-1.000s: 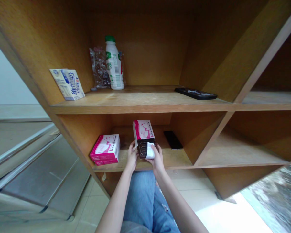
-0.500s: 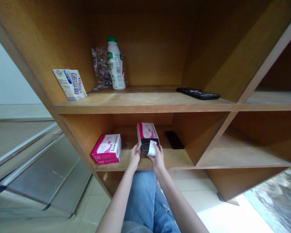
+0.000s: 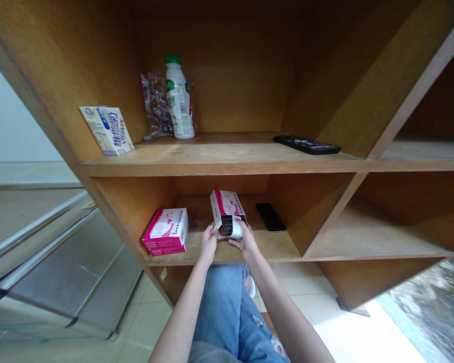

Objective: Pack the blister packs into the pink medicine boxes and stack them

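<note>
A pink-and-white cardboard box (image 3: 229, 203) lies on the lower shelf with its near end open. Dark, layered contents (image 3: 225, 224) show inside, and a white piece (image 3: 236, 228), flap or paper I cannot tell, stands at the opening's right part. My left hand (image 3: 209, 243) is closed on the box's near left edge, thumb and fingers pinched at a flap. At the near right corner, my right hand (image 3: 246, 239) grips the box beside the white piece, its fingers curled underneath. Two similar pink-and-white boxes (image 3: 166, 232) are stacked to the left.
A black phone (image 3: 271, 217) lies right of the open box. On the upper shelf (image 3: 219, 154) are a Vitasoy carton (image 3: 108, 130), a white bottle (image 3: 180, 103) with a green cap, clear plastic wrapping (image 3: 157, 103) and a flat black item (image 3: 306, 144). A metal-framed rack (image 3: 71, 272) stands at left.
The white piece has shifted lower across the open end, and more of the dark contents shows at left. My right hand's fingers have moved slightly. The view has shifted a little.
</note>
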The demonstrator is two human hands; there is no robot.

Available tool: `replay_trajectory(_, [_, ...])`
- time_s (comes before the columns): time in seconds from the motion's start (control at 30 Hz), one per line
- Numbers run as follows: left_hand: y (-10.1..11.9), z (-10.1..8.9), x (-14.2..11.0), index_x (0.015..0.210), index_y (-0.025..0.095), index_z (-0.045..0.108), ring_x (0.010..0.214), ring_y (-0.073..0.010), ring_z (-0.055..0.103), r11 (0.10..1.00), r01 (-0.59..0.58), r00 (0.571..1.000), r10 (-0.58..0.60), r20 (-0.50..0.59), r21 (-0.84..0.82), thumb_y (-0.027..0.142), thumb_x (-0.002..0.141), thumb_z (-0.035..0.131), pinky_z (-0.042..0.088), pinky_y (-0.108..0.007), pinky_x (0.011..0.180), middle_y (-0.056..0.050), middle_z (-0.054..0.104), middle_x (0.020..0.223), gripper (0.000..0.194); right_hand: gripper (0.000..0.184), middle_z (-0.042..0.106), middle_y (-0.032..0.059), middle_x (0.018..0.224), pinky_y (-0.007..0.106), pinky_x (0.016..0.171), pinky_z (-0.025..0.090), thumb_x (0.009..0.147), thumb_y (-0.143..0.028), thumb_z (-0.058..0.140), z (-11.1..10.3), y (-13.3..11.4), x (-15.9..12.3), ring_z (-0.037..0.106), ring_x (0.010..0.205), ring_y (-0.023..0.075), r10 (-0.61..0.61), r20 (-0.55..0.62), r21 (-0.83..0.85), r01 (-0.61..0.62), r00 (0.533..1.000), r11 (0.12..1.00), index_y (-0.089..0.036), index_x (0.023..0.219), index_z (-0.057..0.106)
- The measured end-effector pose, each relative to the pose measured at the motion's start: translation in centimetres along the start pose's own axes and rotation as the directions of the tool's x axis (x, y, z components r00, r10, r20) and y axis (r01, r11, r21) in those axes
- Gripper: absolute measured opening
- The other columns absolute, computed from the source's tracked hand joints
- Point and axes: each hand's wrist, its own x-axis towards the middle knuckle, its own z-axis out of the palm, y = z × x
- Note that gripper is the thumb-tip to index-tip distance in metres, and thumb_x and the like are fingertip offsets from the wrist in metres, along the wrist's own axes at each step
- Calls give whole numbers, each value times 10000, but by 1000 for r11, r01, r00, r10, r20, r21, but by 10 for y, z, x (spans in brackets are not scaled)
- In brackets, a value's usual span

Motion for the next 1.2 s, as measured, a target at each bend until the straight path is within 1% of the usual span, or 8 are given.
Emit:
replay_trajectory(0.23, [1,-1,-2,1145,142,599,1018,-251,628,999,-16,1000,16,-7,-28,316,678,700,490,-378,855,-148,650,1156,508,317,646,-13,652,251,443,519,666,-391,651,2,-7,2,628,584,163,35,23,-23,-35,999,999,-231,919,547])
replay_trajectory(0.5, [5,0,-5,1071,135,647,1063,-249,601,984,-141,989,136,53,105,362,721,663,429,-364,945,-127,659,1143,417,314,665,-3,700,284,483,542,651,-371,667,6,-12,3,636,622,173,-6,-24,45,7,1000,999,-224,907,559])
replay_trajectory(0.67, [9,2,-6,1055,157,613,906,-215,653,1000,7,995,-8,101,9,279,681,634,488,-331,820,-89,706,999,393,381,669,-4,758,264,501,538,606,-358,709,3,-9,4,645,678,179,-118,-61,44,121,991,992,-228,929,556])
replay_trajectory(0.77, [12,3,-4,1048,148,583,772,-203,667,989,131,986,-124,112,-63,388,730,564,517,-319,683,-91,708,913,399,417,675,4,794,267,536,534,602,-368,715,-2,-3,5,646,692,182,-210,-36,2,211,977,978,-220,958,557])
replay_trajectory(0.9, [15,6,-2,1099,170,528,709,-189,662,980,192,980,-194,33,56,536,760,560,506,-277,553,-106,692,934,500,408,676,15,838,254,639,520,579,-306,745,-9,4,8,646,757,180,-348,16,-89,348,937,933,-193,927,564])
replay_trajectory(1.0, [16,9,-4,1083,206,506,726,-190,661,977,165,986,-166,-5,133,521,741,611,507,-277,559,-87,684,966,477,396,673,16,852,247,668,506,590,-282,742,-12,5,9,642,761,172,-368,51,-134,372,928,919,-184,928,559])
replay_trajectory(1.13, [17,9,-6,1061,206,521,841,-209,656,990,61,998,-62,4,130,477,759,610,514,-321,724,-78,675,1000,416,406,671,14,818,254,639,500,583,-271,737,-14,1,8,639,714,172,-317,69,-153,324,946,933,-183,931,548])
replay_trajectory(1.2, [17,8,-6,1026,194,545,916,-223,639,989,22,999,-15,-49,145,474,774,586,494,-325,785,-83,669,1015,379,420,675,16,797,255,627,499,556,-253,747,-15,0,8,639,703,176,-295,99,-164,308,950,937,-180,918,548])
